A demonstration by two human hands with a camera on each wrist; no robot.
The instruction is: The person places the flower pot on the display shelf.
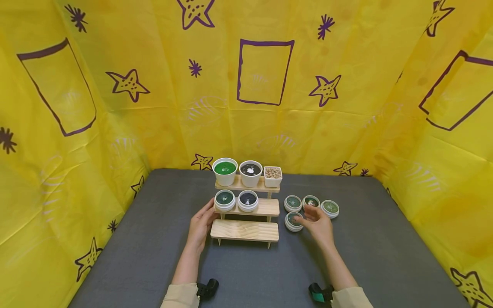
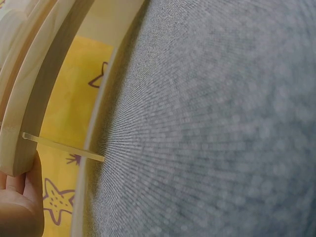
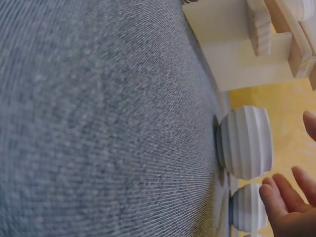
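Observation:
My left hand (image 1: 201, 226) touches the left end of the middle shelf of a three-step wooden stand (image 1: 265, 207). Its fingers reach up against the shelf's end in the left wrist view; their tips are partly hidden. Beside them on that shelf sit a ribbed white pot with dark green filling (image 1: 225, 198) and a pot with dark grey-blue filling (image 1: 247, 199). Over several small pots on the table, my right hand (image 1: 319, 224) hovers with thumb and fingers apart. Its thumb is closest to the front pot (image 1: 294, 223); a ribbed pot (image 3: 247, 142) stands apart from the fingers in the right wrist view.
The top shelf carries a green-filled cup (image 1: 225, 168), a dark-filled cup (image 1: 250, 170) and a square cup of brown bits (image 1: 273, 173). The bottom shelf (image 1: 244, 231) shows bare wood. Behind the grey table (image 1: 161, 192) hangs a yellow patterned cloth (image 1: 173, 128).

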